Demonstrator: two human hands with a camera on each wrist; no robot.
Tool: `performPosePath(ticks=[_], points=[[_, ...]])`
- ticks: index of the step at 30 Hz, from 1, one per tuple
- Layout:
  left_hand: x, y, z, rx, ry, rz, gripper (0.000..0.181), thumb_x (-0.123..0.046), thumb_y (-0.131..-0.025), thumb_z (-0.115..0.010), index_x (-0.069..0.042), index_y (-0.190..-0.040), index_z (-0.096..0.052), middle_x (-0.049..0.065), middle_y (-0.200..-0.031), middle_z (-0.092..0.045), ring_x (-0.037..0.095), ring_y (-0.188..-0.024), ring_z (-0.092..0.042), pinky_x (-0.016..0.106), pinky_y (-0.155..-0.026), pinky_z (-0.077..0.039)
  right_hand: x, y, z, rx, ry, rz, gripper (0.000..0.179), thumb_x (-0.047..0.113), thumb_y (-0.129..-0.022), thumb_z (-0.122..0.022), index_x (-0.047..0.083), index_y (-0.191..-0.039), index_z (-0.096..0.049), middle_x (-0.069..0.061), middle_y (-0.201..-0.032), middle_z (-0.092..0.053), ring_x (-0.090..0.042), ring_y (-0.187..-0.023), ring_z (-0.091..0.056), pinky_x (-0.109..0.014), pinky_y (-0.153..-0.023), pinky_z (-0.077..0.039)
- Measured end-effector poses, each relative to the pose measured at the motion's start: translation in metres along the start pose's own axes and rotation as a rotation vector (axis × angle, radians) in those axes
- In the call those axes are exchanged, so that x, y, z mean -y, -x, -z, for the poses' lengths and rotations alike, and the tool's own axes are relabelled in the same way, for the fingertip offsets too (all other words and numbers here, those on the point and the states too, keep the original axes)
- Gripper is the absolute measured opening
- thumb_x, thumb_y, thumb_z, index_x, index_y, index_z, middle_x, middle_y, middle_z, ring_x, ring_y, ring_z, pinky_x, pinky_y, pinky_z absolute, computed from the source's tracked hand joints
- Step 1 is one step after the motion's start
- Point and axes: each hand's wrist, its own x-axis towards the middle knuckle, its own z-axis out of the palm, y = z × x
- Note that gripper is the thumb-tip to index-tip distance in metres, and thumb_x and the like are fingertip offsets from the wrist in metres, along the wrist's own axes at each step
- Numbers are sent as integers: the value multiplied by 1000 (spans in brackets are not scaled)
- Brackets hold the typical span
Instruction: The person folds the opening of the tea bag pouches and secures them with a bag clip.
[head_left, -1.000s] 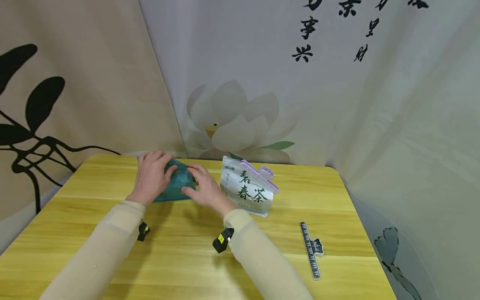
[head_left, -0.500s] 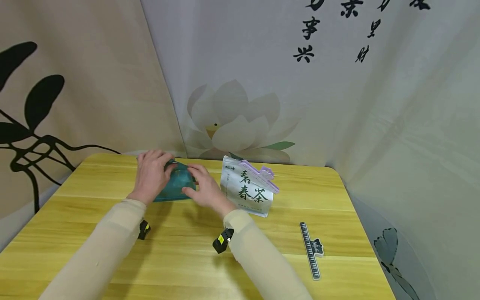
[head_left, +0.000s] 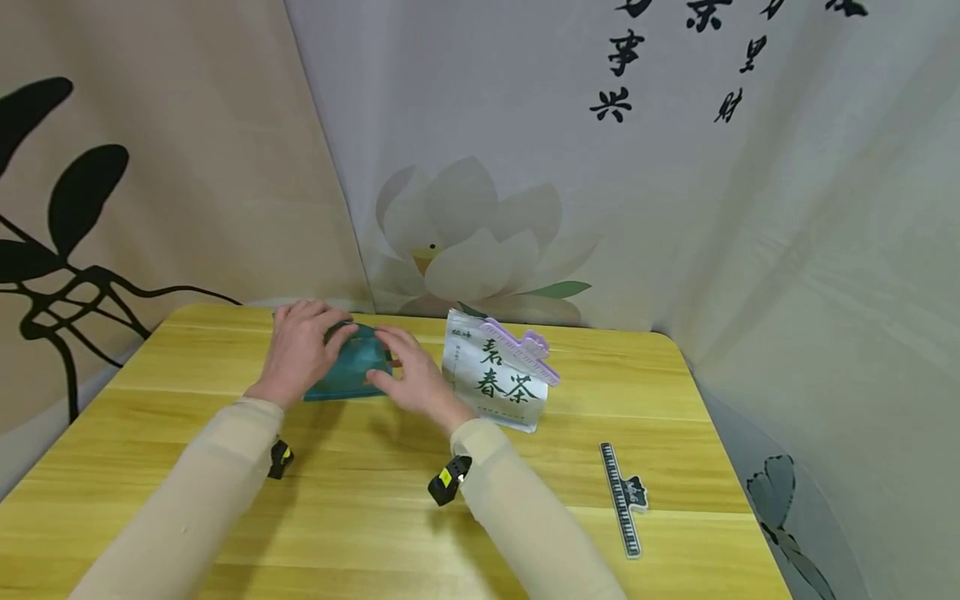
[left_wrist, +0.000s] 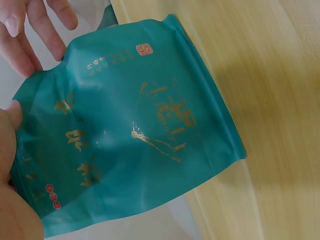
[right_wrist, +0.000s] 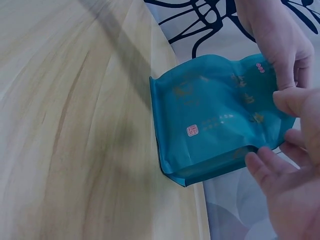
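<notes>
A teal pouch (head_left: pixel 351 364) with gold lettering stands near the table's back edge, its base on the wood. My left hand (head_left: pixel 302 346) holds its upper left, thumb in front and fingers over the top; in the right wrist view that thumb presses on the printed face. At the upper right side, my right hand (head_left: pixel 412 371) holds the pouch (right_wrist: pixel 215 115) between thumb and fingers. The pouch's top edge is partly hidden by both hands. Its front shows broadly in the left wrist view, with a small red seal (left_wrist: pixel 144 49).
Right of my right hand stands a white tea pouch (head_left: pixel 480 383), a purple bag clip (head_left: pixel 519 352) slanting across its top corner. A black-and-white bag clip (head_left: pixel 621 500) lies on the wooden table (head_left: pixel 360 533) towards the front right. A printed curtain (head_left: pixel 480 125) hangs behind.
My left hand and wrist have shifted slightly left, and its thumb sits a little differently on the teal pouch. My right hand has hardly moved. The white pouch and loose clip stay put.
</notes>
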Motion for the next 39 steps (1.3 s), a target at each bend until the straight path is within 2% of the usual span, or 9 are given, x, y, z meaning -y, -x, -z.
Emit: performPosePath(ticks=[8,21,31,39], points=[[1,1,0,14,19,3,20,-19,-94,-77,-3,-106,-78,16,-101,-74,39,-100,-61,56,-91,-37,2,2,1,-9,-20,14,61,16,-103,-64,6,-158,-39,-11,-161,-39,-31,-138,-50,-26,-105,-49],[-1,0,5,48,0,-9,20,-22,-98,-73,-3,-105,-79,18,-104,-75,39,-101,-63,55,-91,-37,2,0,1,10,32,15,60,16,-103,-65,6,-157,-41,-12,-161,-38,-29,-138,-50,-27,-106,-49],[0,0,6,89,-28,1,23,-23,-98,-71,-3,-107,-78,17,-106,-74,40,-104,-62,57,-95,-37,1,-2,0,11,-1,27,59,12,-102,-65,2,-155,-43,-13,-162,-37,-34,-137,-51,-29,-107,-49],[-1,1,7,144,-30,11,21,-18,-96,-74,-4,-112,-76,16,-107,-73,40,-104,-61,58,-97,-37,0,-2,-1,24,2,-26,58,16,-103,-65,6,-155,-44,-8,-163,-34,-27,-142,-47,-35,-109,-48]])
